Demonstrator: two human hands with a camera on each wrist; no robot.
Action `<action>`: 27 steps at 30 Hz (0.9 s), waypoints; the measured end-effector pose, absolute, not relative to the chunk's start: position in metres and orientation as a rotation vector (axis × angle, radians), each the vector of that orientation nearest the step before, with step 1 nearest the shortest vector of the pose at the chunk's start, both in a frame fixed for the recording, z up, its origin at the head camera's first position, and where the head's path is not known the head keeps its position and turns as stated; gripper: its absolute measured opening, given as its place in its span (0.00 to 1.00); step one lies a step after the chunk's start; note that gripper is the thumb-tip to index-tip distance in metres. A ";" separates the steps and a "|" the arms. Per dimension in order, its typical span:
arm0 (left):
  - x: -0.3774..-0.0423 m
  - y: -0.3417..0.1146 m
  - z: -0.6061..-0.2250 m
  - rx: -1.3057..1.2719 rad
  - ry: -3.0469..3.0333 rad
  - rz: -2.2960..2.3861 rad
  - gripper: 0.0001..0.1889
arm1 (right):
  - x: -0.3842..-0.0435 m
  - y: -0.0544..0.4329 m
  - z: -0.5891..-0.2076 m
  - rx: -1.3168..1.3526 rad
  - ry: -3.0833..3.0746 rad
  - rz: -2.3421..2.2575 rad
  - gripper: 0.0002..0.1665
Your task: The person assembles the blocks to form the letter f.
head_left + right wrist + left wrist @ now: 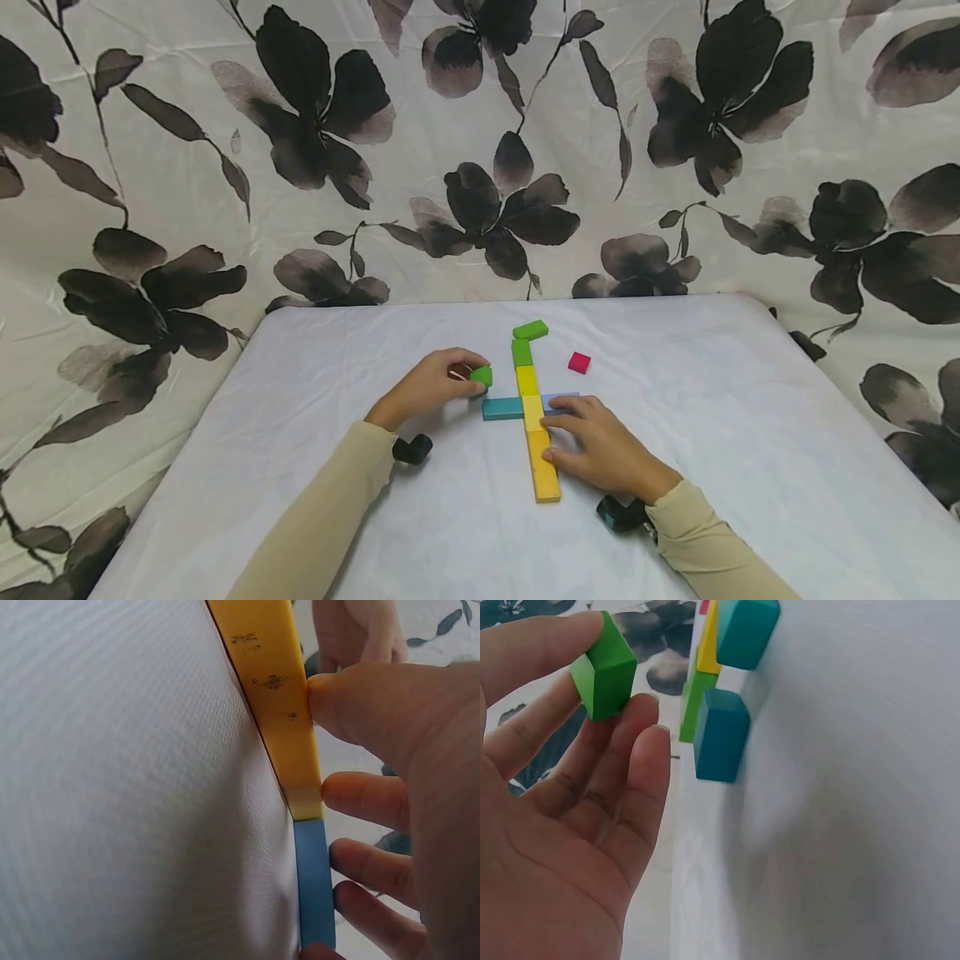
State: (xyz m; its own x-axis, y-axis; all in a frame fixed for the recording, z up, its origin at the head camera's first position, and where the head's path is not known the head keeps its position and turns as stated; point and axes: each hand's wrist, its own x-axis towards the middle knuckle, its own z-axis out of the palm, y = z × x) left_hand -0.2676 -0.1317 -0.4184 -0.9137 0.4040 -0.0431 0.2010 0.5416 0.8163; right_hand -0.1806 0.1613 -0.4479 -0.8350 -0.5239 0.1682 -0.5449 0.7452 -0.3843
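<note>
Pinching a green block [482, 376] mid-frame, the left hand [433, 383] has room leftward; the relaxed right hand [609, 444] touches yellow blocks [543, 471] along their edge.

Column of blocks [532, 413] running near to far on a table [300, 383]
Left crosspiece [502, 409] and right crosspiece [547, 405] flank its middle; angled block [531, 330] at far end; lone block [579, 362] right; left hand [433, 384] and held block [482, 376] left; right hand [606, 443] right.

place: tabletop setup, room unclear | floral cloth backdrop [480, 133] | white-covered table [750, 433]
</note>
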 end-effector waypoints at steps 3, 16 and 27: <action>-0.274 -0.123 -0.417 0.506 2.547 1.327 0.19 | -0.180 0.163 -0.448 0.882 -2.889 0.660 0.27; -0.309 -0.092 -0.411 0.533 2.570 1.336 0.22 | -0.182 0.165 -0.451 0.901 -2.868 0.671 0.29; -0.322 -0.066 -0.414 0.534 2.587 1.398 0.22 | -0.183 0.164 -0.450 0.887 -2.892 0.683 0.29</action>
State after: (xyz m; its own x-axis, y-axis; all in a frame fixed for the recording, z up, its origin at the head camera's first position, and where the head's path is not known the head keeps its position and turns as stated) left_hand -0.3217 -0.0656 -0.4142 -0.9248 0.3790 0.0338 0.2360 0.5016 0.8323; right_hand -0.1828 0.1642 -0.4503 -0.8356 -0.5243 0.1638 -0.5422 0.7394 -0.3992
